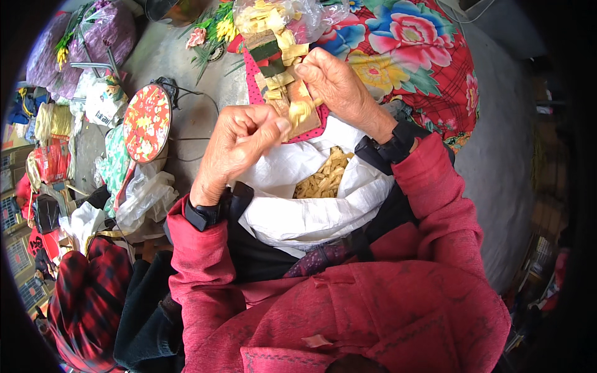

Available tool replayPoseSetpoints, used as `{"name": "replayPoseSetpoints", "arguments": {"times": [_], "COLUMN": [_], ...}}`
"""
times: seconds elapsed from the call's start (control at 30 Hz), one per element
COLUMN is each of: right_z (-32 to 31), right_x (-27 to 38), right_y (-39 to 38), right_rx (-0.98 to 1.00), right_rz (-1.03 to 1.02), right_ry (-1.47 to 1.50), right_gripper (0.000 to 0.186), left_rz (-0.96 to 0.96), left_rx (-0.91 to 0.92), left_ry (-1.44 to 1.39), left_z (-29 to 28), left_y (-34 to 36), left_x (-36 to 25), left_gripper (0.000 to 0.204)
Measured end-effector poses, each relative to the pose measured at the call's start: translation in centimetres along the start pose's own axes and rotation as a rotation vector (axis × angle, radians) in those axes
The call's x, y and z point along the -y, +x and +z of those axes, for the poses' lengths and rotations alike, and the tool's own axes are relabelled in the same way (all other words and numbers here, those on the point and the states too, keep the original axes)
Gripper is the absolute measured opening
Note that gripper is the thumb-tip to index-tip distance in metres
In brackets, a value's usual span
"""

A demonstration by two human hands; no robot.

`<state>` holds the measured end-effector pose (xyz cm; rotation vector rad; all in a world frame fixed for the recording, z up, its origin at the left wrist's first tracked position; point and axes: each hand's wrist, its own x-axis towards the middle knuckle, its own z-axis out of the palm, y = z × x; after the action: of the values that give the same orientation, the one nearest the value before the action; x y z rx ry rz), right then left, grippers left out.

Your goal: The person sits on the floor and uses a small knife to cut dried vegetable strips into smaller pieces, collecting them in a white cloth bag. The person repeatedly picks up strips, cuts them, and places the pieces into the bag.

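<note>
Both of my hands are closed in pinches above a narrow wooden board (306, 132) on a red dotted cloth (254, 81). A pale yellow strip (301, 112), soft and folded, runs between them. My left hand (245, 146) grips it near the board's closer end, thumb on top. My right hand (339, 87) is curled higher up and to the right, with a bit of yellow showing under its fingers. More short yellow strips (286, 40) lie along the board. Below my hands, an open white sack (305, 217) holds many small tan-yellow twisted pieces (326, 177).
A clear plastic bag of yellow strips (264, 17) lies beyond the board. On the right spreads a red flowered cloth (413, 46). To the left stand a round red floral stool (147, 123), plastic bags (146, 199) and purple sacks (106, 31). A checked garment (90, 304) is lower left.
</note>
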<state>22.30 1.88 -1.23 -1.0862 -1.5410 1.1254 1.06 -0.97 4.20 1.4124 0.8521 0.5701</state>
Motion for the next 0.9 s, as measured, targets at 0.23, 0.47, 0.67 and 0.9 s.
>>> {"name": "replayPoseSetpoints", "arguments": {"times": [0.23, 0.47, 0.67, 0.9], "right_z": [1.4, 1.3, 0.7, -0.7], "right_x": [-0.6, -0.7, -0.9, -2.2], "right_y": [-0.3, -0.3, 0.5, 1.1], "right_rx": [-0.028, -0.003, -0.066, 0.113], "right_rz": [-0.092, -0.153, -0.136, -0.071], "right_ry": [-0.287, -0.327, -0.227, -0.325], "right_gripper": [0.024, 0.025, 0.026, 0.012], "left_rz": [0.111, 0.169, 0.183, 0.097], "left_rx": [-0.145, -0.217, -0.242, -0.425], "left_ry": [0.05, 0.133, -0.015, 0.213], "left_z": [1.5, 2.2, 2.0, -0.7], "left_y": [1.6, 1.5, 1.3, 3.7], "left_x": [2.6, 2.8, 1.8, 5.5], "left_gripper": [0.026, 0.013, 0.014, 0.006]}}
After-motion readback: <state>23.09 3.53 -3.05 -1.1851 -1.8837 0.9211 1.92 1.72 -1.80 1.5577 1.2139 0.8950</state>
